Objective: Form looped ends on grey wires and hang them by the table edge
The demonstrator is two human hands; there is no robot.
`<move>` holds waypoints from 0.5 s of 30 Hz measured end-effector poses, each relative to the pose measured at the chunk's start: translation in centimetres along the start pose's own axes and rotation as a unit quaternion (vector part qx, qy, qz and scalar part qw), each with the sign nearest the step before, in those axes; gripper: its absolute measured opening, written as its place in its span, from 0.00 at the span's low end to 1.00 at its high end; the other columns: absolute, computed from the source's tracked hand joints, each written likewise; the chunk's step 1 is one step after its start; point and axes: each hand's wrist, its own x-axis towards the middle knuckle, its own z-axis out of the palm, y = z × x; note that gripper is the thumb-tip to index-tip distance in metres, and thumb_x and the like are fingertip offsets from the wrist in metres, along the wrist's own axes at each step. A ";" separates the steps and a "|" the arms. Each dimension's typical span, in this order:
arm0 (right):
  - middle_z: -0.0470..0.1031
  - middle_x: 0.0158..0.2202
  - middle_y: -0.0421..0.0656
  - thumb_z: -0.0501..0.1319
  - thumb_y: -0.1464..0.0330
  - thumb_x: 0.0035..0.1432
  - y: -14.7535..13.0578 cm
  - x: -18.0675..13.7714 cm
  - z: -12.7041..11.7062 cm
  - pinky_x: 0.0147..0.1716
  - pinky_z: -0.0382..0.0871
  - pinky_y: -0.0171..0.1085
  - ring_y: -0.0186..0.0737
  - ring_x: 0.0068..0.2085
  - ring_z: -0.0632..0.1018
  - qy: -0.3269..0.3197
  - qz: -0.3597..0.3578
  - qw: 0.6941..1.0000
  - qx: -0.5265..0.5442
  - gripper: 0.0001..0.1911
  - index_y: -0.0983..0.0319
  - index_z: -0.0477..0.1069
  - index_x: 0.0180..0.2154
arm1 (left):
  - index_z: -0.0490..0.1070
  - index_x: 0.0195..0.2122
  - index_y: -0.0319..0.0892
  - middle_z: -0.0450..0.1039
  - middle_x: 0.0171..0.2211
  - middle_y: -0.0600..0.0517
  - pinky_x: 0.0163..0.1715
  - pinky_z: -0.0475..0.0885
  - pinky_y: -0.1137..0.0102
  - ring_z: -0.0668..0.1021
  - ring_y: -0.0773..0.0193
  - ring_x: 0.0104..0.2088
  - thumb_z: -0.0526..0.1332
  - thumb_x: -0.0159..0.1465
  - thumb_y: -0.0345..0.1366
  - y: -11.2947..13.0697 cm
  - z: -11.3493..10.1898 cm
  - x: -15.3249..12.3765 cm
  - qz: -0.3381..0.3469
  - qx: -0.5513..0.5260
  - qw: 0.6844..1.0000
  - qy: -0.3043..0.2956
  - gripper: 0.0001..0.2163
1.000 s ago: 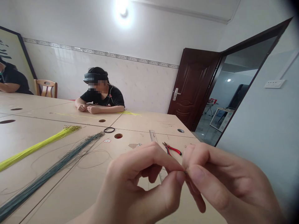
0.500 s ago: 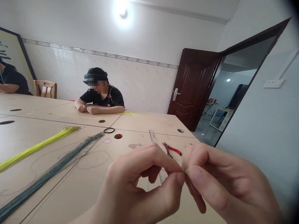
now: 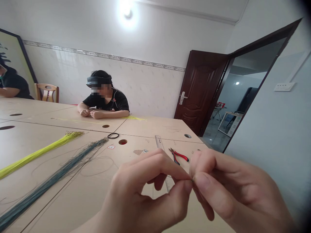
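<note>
Low in front of me, my left hand (image 3: 148, 191) is closed, with thumb and index finger pinched together. Its fingertips meet those of my right hand (image 3: 233, 191), which is also closed in a pinch. A tiny dark greenish bit shows where the fingertips meet; it is too small and covered to make out. Just beyond the hands lie pliers (image 3: 179, 156) with red and dark handles. A clear ruler (image 3: 158, 141) runs partly behind my left hand. To the left stretches a bundle of grey-green strands (image 3: 65, 170), with a few loose loops beside it.
A bundle of yellow strands (image 3: 41, 153) lies farther left on the wooden table (image 3: 82, 207). A black ring (image 3: 113, 136), a small label (image 3: 111, 147) and round table holes are near the middle. Across the table sits a person (image 3: 104, 100) in black; another is at far left.
Both hands keep their pinch at almost the same spot, with only slight finger movement. The things on the table stay where they were.
</note>
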 end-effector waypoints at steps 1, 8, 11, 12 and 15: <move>0.60 0.17 0.35 0.56 0.63 0.50 0.0 0.0 0.0 0.17 0.51 0.31 0.30 0.20 0.63 0.001 0.000 1.000 -0.003 0.15 0.60 0.57 0.17 | 0.67 0.23 0.42 0.67 0.18 0.57 0.18 0.64 0.79 0.67 0.74 0.20 0.56 0.53 0.23 0.0 0.0 0.0 0.004 0.006 1.000 0.002 0.07; 0.62 0.16 0.35 0.57 0.64 0.51 0.5 0.3 -0.4 0.17 0.55 0.30 0.30 0.20 0.64 -0.015 -0.037 0.999 -0.013 0.15 0.60 0.58 0.16 | 0.68 0.23 0.41 0.67 0.18 0.57 0.17 0.63 0.79 0.68 0.74 0.20 0.56 0.53 0.23 -0.1 0.1 0.1 0.019 0.033 0.999 0.006 0.08; 0.63 0.17 0.35 0.57 0.64 0.54 0.5 0.2 -0.4 0.18 0.56 0.30 0.30 0.20 0.65 -0.020 -0.059 0.998 -0.020 0.15 0.60 0.59 0.17 | 0.67 0.22 0.42 0.66 0.17 0.57 0.18 0.64 0.78 0.67 0.74 0.19 0.55 0.53 0.23 -0.2 0.2 0.2 0.016 0.026 1.000 0.006 0.08; 0.63 0.18 0.35 0.57 0.64 0.55 0.4 0.2 -0.4 0.17 0.56 0.30 0.30 0.21 0.65 -0.019 -0.065 0.997 -0.024 0.16 0.60 0.59 0.18 | 0.66 0.22 0.42 0.65 0.17 0.57 0.19 0.64 0.78 0.67 0.73 0.19 0.55 0.53 0.23 -0.2 0.2 0.1 0.014 0.022 1.000 0.008 0.08; 0.64 0.18 0.35 0.57 0.64 0.57 0.3 0.0 -0.6 0.19 0.56 0.30 0.29 0.21 0.65 -0.008 -0.118 0.992 -0.046 0.17 0.60 0.60 0.19 | 0.66 0.22 0.42 0.65 0.17 0.58 0.20 0.65 0.77 0.66 0.73 0.20 0.55 0.52 0.23 -0.1 0.1 0.0 0.002 0.008 1.000 0.014 0.08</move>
